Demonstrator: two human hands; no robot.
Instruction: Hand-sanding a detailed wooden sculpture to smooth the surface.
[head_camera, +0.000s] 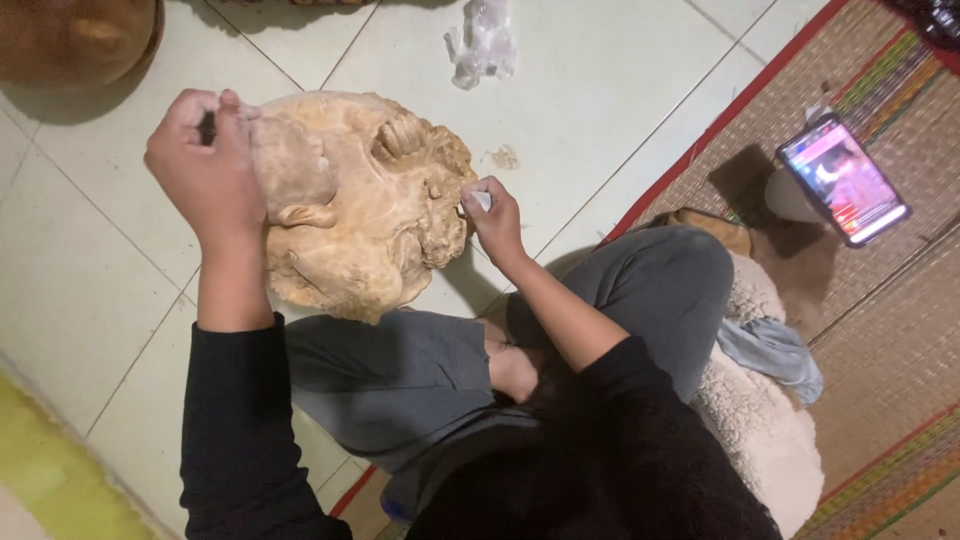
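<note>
A large pale wooden carving (350, 210), shaped like a mask with ridges and curls, rests on my knee above the tiled floor. My left hand (205, 170) grips its upper left edge and holds it steady. My right hand (492, 218) pinches a small white piece, perhaps sandpaper (481, 200), and presses it against the carving's right side. Both sleeves are black.
A phone (843, 180) with a lit screen leans on a woven mat (880, 320) at the right. A crumpled clear plastic wrapper (483, 45) lies on the tiles above. A brown wooden object (75, 35) sits top left. A fleecy cushion (760, 420) is under me.
</note>
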